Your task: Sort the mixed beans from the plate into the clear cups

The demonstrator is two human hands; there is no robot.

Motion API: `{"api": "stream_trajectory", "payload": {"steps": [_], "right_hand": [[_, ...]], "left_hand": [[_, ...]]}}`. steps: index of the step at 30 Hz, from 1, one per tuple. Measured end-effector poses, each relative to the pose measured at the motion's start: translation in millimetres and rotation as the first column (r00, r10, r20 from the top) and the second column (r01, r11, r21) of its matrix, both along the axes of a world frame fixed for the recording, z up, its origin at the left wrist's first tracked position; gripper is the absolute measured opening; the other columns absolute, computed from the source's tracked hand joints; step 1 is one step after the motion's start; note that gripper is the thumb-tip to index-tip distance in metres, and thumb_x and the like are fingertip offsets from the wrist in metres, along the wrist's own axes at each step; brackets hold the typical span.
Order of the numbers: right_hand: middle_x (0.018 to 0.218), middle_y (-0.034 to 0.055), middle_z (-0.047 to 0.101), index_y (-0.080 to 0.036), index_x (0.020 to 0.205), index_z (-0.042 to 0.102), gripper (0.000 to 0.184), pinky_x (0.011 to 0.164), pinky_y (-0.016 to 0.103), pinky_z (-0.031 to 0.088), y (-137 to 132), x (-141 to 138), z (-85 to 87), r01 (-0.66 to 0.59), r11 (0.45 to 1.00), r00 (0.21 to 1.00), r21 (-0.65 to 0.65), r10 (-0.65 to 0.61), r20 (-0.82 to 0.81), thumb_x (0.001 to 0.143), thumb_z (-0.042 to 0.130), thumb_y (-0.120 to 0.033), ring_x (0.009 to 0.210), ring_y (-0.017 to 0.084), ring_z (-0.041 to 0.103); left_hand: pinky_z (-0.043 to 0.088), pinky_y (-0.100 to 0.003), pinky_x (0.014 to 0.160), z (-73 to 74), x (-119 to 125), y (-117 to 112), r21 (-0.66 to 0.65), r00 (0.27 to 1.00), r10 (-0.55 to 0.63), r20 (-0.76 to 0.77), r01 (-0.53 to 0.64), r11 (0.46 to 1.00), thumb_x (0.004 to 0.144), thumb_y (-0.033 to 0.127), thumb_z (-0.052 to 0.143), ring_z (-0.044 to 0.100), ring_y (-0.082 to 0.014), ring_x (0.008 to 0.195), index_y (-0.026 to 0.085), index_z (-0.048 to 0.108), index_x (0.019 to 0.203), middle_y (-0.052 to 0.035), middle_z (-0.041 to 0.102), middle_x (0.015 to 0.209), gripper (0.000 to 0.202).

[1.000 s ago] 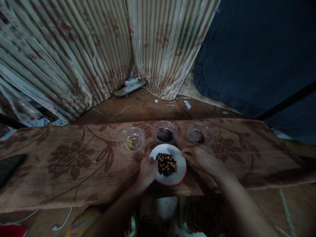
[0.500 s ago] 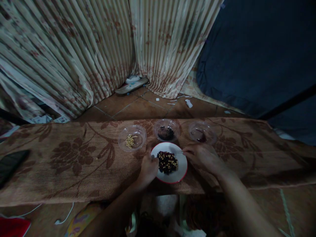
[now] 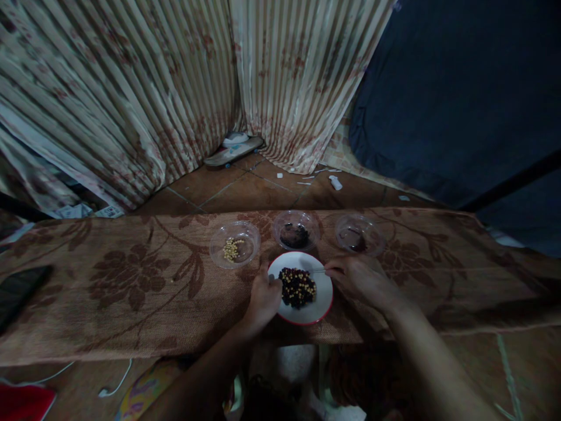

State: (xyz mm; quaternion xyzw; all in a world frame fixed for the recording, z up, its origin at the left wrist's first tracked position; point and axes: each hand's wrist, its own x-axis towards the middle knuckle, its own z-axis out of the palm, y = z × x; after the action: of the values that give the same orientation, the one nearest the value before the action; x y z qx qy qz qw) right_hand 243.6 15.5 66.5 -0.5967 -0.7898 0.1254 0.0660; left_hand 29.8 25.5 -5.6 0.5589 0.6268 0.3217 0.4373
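The left hand (image 3: 265,297) grips the white plate (image 3: 323,292) at nine o'clock, thumb over its red rim. The right hand (image 3: 357,276) pinches a thin utensil (image 3: 318,271) that reaches over the plate from two o'clock. Dark and yellow beans (image 3: 298,288) lie heaped mid-plate. Beyond it stand three clear bowls: one with yellow beans (image 3: 231,250) at ten o'clock, one with dark bits (image 3: 294,235) at twelve, one (image 3: 369,233) between one and two.
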Motion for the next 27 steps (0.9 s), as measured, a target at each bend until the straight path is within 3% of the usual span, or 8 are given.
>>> {"api": "stream_trajectory", "payload": {"steps": [4, 23, 27], "right_hand": [[0.082, 0.0002, 0.070, -0.025, 0.082, 0.071, 0.025, 0.063, 0.024, 0.038, -0.2, 0.6, -0.8, 0.013, 1.000, 1.000, -0.011, -0.013, 0.002, 0.086, 0.047, -0.032, 0.073, 0.015, 0.061], [0.084, 0.0014, 0.070, -0.024, 0.085, 0.071, 0.025, 0.066, 0.025, 0.039, -0.6, -4.0, -4.1, 0.010, 1.000, 1.000, -0.007, -0.010, 0.013, 0.085, 0.046, -0.030, 0.076, 0.016, 0.062], [0.084, 0.0019, 0.070, -0.024, 0.088, 0.071, 0.026, 0.066, 0.024, 0.040, -0.9, -3.2, -3.8, 0.012, 1.000, 1.000, -0.012, -0.012, -0.002, 0.085, 0.046, -0.031, 0.075, 0.016, 0.061]], "left_hand": [[0.046, -0.023, 0.064, -0.4, 0.7, 0.1, -0.011, 1.000, -0.001, -0.010, 0.001, 1.000, 0.068, 0.008, 0.044, 0.058, -0.0134, 0.065, 0.011, 0.054, 0.110, -0.0030, 0.065, 0.073, 0.043], [0.047, -0.024, 0.073, -3.4, -0.3, -0.6, 0.022, 1.000, -0.010, 0.026, 0.009, 1.000, 0.068, 0.008, 0.043, 0.061, -0.0147, 0.075, 0.012, 0.047, 0.122, -0.0049, 0.068, 0.086, 0.054], [0.047, -0.024, 0.069, -3.9, -0.2, -0.3, -0.002, 0.999, -0.014, 0.030, 0.014, 1.000, 0.069, 0.008, 0.043, 0.061, -0.0144, 0.072, 0.011, 0.048, 0.122, -0.0040, 0.068, 0.082, 0.053]]}}
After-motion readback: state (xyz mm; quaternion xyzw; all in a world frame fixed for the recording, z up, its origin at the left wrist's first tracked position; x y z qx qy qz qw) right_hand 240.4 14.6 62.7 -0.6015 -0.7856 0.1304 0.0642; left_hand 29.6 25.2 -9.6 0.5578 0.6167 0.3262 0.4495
